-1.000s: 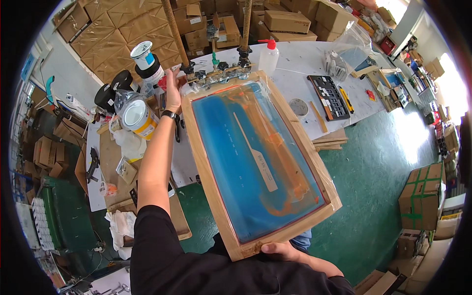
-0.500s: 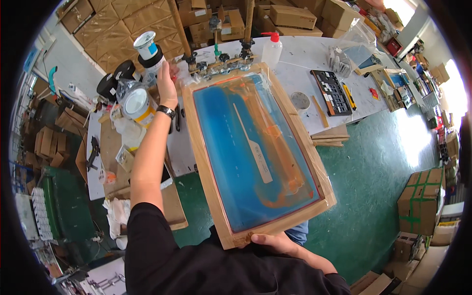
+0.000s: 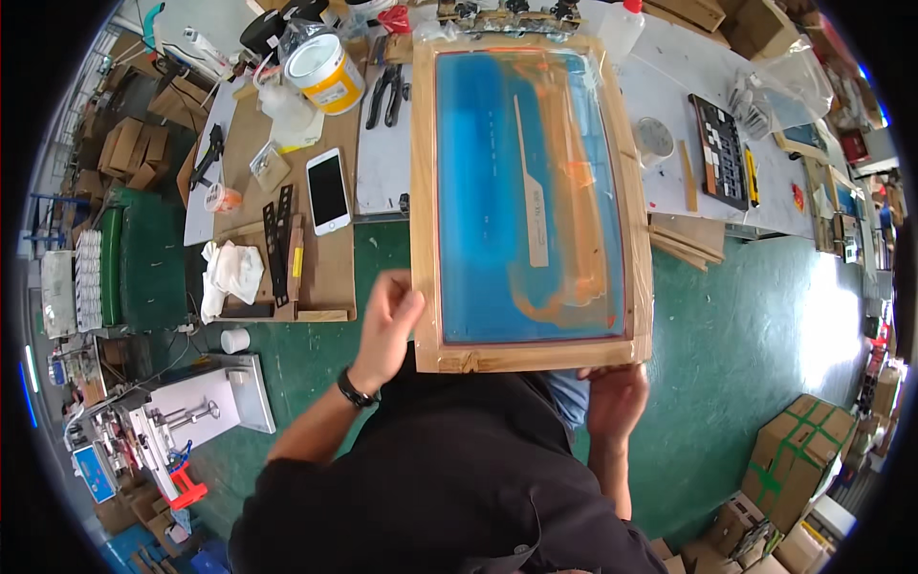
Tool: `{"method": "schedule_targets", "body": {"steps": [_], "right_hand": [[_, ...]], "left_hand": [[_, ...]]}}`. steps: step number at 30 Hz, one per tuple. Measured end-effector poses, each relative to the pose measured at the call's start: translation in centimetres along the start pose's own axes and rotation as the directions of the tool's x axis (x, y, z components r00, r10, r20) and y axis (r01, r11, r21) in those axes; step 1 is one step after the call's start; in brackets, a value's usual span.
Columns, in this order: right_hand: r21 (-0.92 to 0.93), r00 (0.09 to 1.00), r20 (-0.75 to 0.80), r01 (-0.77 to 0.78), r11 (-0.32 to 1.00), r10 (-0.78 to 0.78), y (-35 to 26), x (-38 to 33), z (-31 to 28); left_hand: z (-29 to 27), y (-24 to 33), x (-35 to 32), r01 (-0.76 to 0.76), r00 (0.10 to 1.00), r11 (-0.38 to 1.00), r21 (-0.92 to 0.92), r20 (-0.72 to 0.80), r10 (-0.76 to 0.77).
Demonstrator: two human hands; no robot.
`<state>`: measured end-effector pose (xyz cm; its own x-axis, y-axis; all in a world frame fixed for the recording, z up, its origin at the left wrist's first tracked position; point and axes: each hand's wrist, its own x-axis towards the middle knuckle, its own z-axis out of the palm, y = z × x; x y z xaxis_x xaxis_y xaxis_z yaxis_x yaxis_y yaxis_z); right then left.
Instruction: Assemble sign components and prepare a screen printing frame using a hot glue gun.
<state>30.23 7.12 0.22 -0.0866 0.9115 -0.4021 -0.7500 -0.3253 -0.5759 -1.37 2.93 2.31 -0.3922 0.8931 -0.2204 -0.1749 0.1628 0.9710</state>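
A wooden screen-printing frame with a blue mesh smeared with orange ink lies in front of me, its far end at the clamps on the white table. A pale strip shape shows in the mesh. My left hand rests against the frame's near left corner, fingers curled at the wood. My right hand grips the near edge from below at the right corner.
Left of the frame lie a white phone, black pliers, a yellow-and-white tub, white rags and black strips on a cardboard sheet. A black tray and a squeeze bottle sit right. Cardboard boxes stand on the green floor.
The frame has swung down from tilted to nearly flat. My left hand left the far corner by the tub and came back to the near left corner. My right hand stays on the near edge.
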Motion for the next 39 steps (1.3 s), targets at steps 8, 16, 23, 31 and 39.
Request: {"method": "schedule_targets", "body": {"steps": [8,16,23,31,39], "right_hand": [[-0.798,0.89,0.052,0.31,0.516,-0.454,-6.9,4.5,-0.4],[-0.827,0.825,0.557,0.537,-0.168,-0.101,-8.4,10.6,12.4],[-0.314,0.758,0.483,0.617,-0.721,0.439,0.2,18.5,23.5],[-0.23,0.689,0.559,0.664,-0.711,0.461,2.8,22.6,24.2],[-0.556,0.669,0.735,0.686,-0.469,0.106,-5.4,28.6,24.1]], "left_hand": [[-0.2,-4.6,-2.0,0.266,0.961,0.958,-0.111,0.102,-0.255],[0.3,-4.6,-1.5,0.307,0.952,0.922,-0.237,0.062,-0.301],[-1.0,-5.4,-1.0,0.283,0.946,0.945,-0.162,0.21,-0.247],[-1.1,-4.7,-0.7,0.335,0.916,0.91,-0.243,0.311,-0.254],[-1.7,-5.1,-1.1,0.326,0.909,0.939,-0.11,0.311,-0.279]]}}
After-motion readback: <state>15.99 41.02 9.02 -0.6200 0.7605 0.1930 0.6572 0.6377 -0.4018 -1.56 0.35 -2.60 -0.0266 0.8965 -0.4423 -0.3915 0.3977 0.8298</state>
